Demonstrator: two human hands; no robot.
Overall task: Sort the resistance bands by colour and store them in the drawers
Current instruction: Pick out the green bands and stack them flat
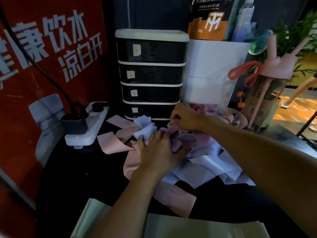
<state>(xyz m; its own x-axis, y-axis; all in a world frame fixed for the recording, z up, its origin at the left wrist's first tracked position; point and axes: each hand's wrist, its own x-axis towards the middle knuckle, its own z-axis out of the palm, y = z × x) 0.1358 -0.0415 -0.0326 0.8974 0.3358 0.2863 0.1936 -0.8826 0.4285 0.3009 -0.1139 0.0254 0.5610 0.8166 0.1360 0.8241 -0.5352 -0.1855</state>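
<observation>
A tangled heap of flat resistance bands lies on the dark table: pink bands at the left, pale blue bands at the right, purple bands in the middle. A light green band lies at the near edge. My left hand presses into the heap, fingers closed on the purple band. My right hand pinches band material at the top of the heap. Behind stands a black drawer unit with white trim, all of its drawers shut, each with a small label.
A white power strip with black plugs lies left of the heap. A plastic water bottle stands at the far left. A white paper bag and a pink drinking bottle with a red loop stand at the right.
</observation>
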